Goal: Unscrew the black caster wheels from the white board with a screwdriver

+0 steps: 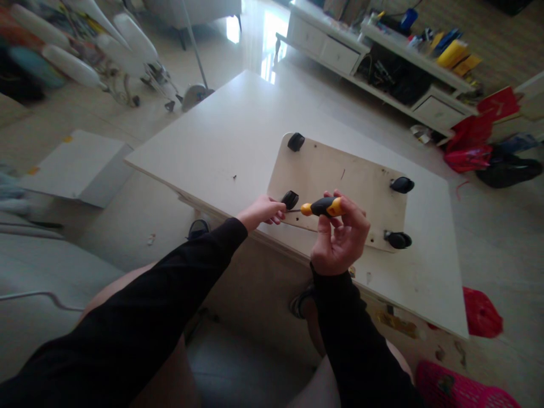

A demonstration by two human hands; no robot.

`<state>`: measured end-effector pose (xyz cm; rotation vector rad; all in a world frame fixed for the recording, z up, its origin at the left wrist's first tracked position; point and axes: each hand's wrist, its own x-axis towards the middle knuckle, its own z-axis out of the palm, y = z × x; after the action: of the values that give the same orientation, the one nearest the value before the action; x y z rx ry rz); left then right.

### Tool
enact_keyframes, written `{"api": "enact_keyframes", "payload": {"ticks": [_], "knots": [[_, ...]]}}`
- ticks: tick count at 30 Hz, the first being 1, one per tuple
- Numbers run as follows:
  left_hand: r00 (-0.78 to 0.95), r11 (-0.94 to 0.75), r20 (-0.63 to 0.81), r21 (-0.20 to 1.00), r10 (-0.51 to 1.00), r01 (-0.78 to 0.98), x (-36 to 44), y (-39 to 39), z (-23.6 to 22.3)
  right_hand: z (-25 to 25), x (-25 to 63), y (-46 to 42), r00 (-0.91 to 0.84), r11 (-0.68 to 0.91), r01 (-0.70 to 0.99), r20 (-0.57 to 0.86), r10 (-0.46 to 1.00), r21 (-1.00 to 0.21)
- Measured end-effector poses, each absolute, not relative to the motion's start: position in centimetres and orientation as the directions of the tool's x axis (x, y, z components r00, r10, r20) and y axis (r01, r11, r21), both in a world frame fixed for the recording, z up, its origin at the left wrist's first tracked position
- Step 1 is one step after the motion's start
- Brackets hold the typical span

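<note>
Above white table, screwdriver between thumb and fingers of right hand

My sleeves are plain black and my screwdriver is yellow and black. The cream board has black casters; the worktop is white.

We can read no text, label, brand, number or sign anywhere. The handle of the screwdriver gives us no legible lettering (its surface is small and soft in focus here), and nor does the white box. On the low cabinet, the yellow pack is too blurred for us to tell whether anything is printed on it.
</note>
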<state>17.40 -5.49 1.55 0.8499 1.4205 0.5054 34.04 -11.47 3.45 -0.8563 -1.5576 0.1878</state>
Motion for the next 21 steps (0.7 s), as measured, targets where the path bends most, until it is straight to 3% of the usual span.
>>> {"api": "enact_keyframes", "payload": {"ticks": [21], "knots": [[0.122, 0.622, -0.638, 0.77, 0.761, 0.141, 17.62, -5.43, 1.34, 3.46, 34.17, -11.37, 0.06, 0.725, 0.369, 0.794, 0.606, -0.581]]}}
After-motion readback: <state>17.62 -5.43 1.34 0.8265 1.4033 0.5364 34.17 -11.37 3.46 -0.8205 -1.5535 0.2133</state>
